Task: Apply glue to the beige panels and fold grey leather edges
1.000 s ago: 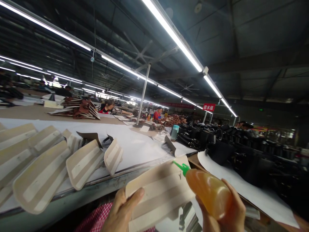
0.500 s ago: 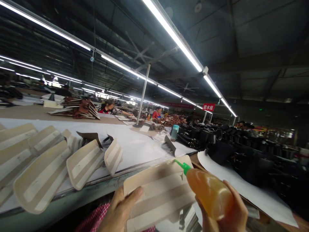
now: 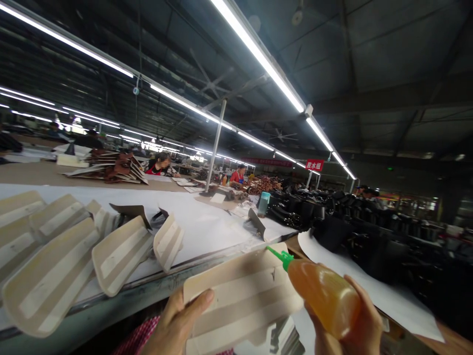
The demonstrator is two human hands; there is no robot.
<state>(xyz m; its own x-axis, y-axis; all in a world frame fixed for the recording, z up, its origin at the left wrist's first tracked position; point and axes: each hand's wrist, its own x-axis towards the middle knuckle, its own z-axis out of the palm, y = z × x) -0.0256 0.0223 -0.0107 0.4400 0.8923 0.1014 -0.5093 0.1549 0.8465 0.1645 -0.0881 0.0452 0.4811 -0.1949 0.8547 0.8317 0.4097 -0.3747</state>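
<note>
Head view: the left hand (image 3: 181,318) pinches a pale panel (image 3: 240,291) by its left edge, in front of the white-topped bench (image 3: 210,222). The right hand (image 3: 364,320) grips a squeeze bottle (image 3: 323,296), its green nozzle (image 3: 283,259) at the panel's far edge, though contact is hard to judge. Squeezing too hard could spill over that edge. Amber liquid shows in the bottle; the teal-lidded container's (image 3: 263,207) contents are unclear.

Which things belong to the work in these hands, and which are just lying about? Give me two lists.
In the work:
- Pale curved panel, in the left hand
- Green-nozzled squeeze bottle, in the right hand
- Similar panels on the table, probably

Apparently just lying about:
- Teal-lidded container
- Stack of brown pieces
- Black pile
</note>
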